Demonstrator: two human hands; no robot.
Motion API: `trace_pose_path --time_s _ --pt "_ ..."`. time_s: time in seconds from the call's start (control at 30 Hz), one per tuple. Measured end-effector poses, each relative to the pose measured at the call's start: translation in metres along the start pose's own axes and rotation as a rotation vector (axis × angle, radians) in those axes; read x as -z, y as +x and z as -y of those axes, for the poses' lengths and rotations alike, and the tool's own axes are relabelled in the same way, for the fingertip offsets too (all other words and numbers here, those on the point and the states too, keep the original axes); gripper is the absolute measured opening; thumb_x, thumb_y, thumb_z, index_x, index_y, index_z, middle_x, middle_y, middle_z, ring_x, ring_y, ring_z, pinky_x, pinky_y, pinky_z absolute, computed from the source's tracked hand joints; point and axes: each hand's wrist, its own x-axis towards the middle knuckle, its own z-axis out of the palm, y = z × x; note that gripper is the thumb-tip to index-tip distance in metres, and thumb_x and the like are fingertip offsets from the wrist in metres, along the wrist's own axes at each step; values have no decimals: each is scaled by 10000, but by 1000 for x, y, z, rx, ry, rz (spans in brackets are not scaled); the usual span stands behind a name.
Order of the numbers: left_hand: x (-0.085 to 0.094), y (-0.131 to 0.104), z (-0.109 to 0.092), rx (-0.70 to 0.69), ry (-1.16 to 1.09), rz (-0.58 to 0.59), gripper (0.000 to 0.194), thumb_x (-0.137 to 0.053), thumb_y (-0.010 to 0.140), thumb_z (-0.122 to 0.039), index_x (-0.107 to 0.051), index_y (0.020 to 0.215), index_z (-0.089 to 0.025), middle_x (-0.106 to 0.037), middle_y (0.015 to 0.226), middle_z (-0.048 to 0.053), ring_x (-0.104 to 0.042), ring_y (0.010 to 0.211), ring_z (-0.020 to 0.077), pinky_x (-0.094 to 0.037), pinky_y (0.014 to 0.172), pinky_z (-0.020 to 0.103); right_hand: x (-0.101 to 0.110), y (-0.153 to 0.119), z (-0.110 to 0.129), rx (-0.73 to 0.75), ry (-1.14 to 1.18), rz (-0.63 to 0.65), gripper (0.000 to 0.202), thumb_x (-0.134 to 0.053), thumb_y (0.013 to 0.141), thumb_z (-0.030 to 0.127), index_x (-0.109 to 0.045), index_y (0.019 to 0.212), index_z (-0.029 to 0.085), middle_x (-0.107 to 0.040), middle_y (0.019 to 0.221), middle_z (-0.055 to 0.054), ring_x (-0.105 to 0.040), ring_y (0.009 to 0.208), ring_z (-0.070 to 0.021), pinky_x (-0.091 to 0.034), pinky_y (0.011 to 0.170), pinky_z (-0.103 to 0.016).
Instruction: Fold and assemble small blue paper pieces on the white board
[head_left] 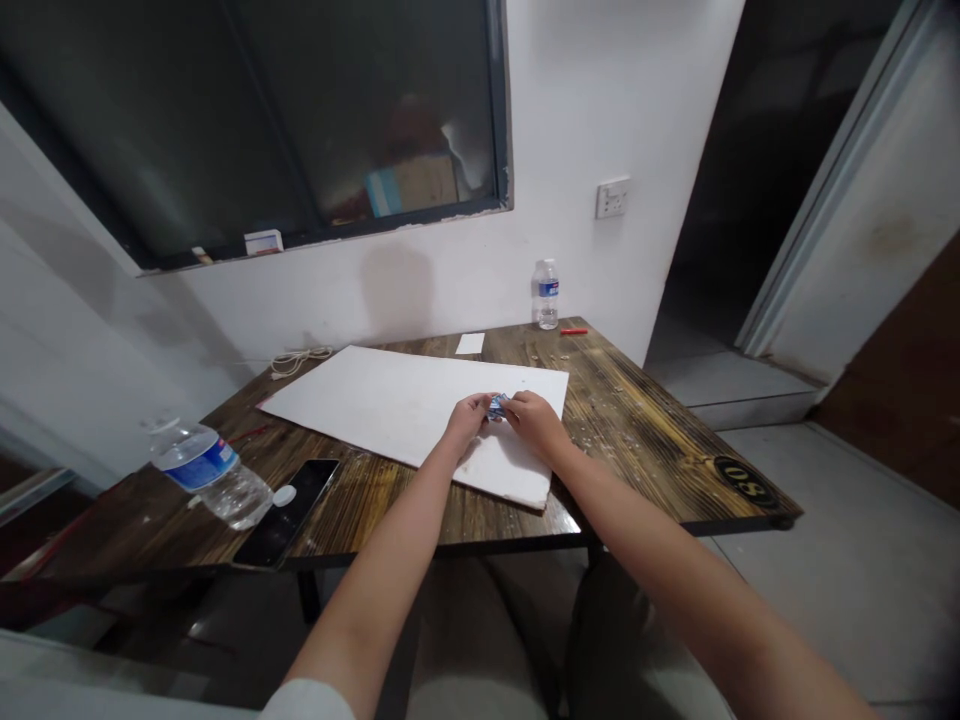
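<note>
Between my two hands is a small blue-and-white item [496, 405], perhaps a wrapper or packet; it is too small to name surely. My left hand [469, 416] grips its left side, fingers closed. On its right side, the closed fingers of my right hand [532, 418] pinch it, and they cover part of it. Both hands are over the right part of a white board [405, 395], which lies at an angle on the dark wooden table [630, 440].
A large water bottle [210, 470] stands at the left beside a black phone [289, 515] with a white cap [284, 495] on it. Farther back are a coiled cable [300, 360], a white card [470, 344], a small bottle [548, 298] and a red pen [574, 331].
</note>
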Motion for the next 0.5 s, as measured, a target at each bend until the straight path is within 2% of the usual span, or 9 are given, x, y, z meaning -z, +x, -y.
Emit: trace_pose_path --time_s 0.07,0.17,0.23,0.3,0.37,0.5 --pt "0 0 1 -14 -7 -3 317 -793 707 -308 -729 961 -131 -734 862 93 -637 642 124 -499 653 254 0 0 1 1 14 -7 290 -457 934 196 -725 1040 159 -646 869 -92 -543 809 -190 -397 773 -283" --pt "1 1 3 -59 9 -39 246 -734 714 -157 -719 959 -148 -736 908 82 -653 695 132 -523 747 292 -1 0 1 -38 101 -90 313 -503 903 195 -675 1160 146 -633 977 -115 -549 912 -216 -418 838 -310" --pt "2 2 5 -118 85 -38 214 -667 737 -110 -718 939 -157 -735 907 75 -663 733 142 -524 769 294 -3 1 -1 -77 191 -164 433 -564 872 200 -574 1297 117 -619 1084 -142 -545 1008 -235 -427 896 -335" --pt "2 3 6 -205 210 -24 227 -628 748 -89 -719 939 -172 -735 941 66 -672 822 155 -515 817 290 -6 2 -3 -109 293 -173 551 -617 839 192 -491 1369 112 -626 1133 -148 -559 1032 -236 -439 909 -348" --pt "3 2 6 -289 353 -11 231 -616 760 -95 -717 947 -185 -732 966 54 -667 903 167 -502 862 293 -9 2 -5 -126 381 -126 474 -617 830 152 -552 1300 149 -668 1092 -114 -597 970 -213 -454 872 -329" --pt "4 -1 5 -409 565 22 272 -599 785 -106 -686 1027 -198 -721 1026 42 -654 964 174 -495 905 316 -11 3 -8 -202 445 -127 155 -613 827 128 -693 949 182 -716 873 -44 -624 791 -170 -442 747 -271"
